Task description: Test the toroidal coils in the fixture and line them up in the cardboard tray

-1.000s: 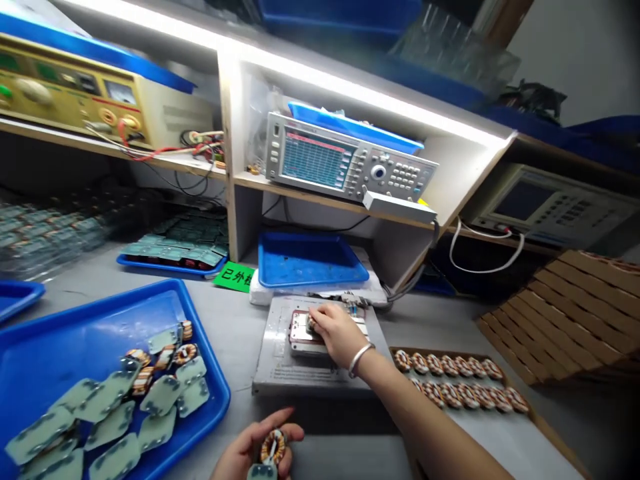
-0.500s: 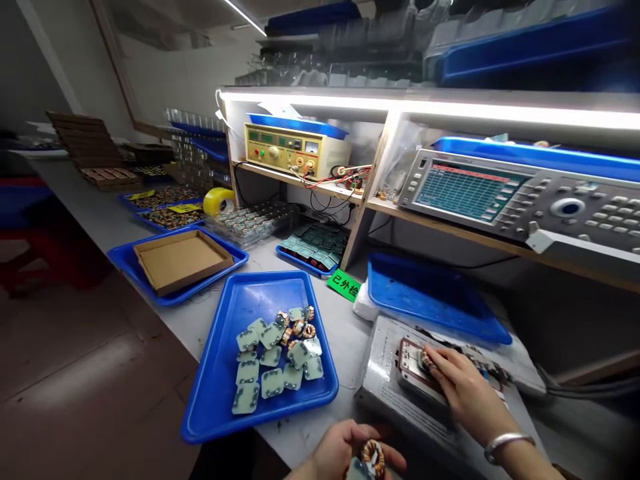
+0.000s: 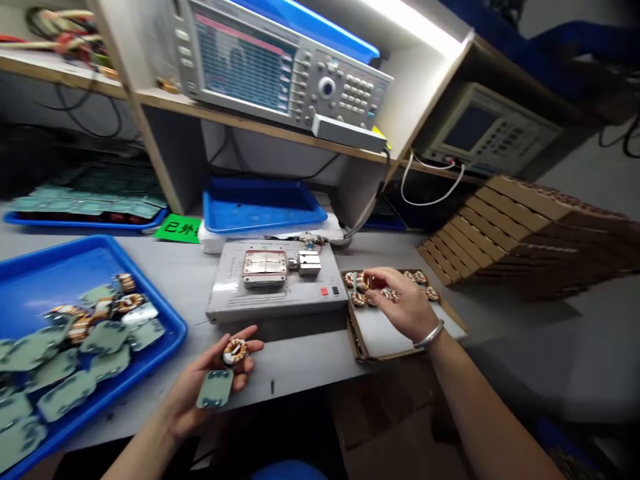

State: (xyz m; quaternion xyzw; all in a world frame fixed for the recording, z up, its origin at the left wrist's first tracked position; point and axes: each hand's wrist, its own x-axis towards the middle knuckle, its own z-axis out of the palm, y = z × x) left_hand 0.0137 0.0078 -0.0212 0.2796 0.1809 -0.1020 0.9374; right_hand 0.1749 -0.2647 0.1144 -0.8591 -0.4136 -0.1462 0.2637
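Holding a copper-wound coil (image 3: pixel 235 351) in loosely bent fingers, the left hand (image 3: pixel 206 363) is turned palm up in the head view, over the near edge of the counter (image 3: pixel 290 373). The coil sits among the fingers, and a pale green plate (image 3: pixel 215 388) lies lower, against the palm. The grip of the right hand (image 3: pixel 406 305) is closed on another coil (image 3: pixel 365 281), pinched between thumb and fingertips at the far corner of a shallow carton (image 3: pixel 356 339); more coils lie in rows around it, partly hidden by the fingers, with a white sheet in front. A bracelet (image 3: pixel 430 335) circles that wrist. Between the hands and farther back stands a flat grey box (image 3: pixel 280 301) with metal blocks on top and a red and a black button. On the left, a blue tray (image 3: pixel 176 327) carries a heap of green-backed coils. Behind are a second blue tray (image 3: pixel 260 207) and a green label (image 3: pixel 176 228); above, a lit shelf carries a meter (image 3: pixel 245 63) with a bright screen. Cardboard boxes (image 3: pixel 493 230) are stacked at the right.
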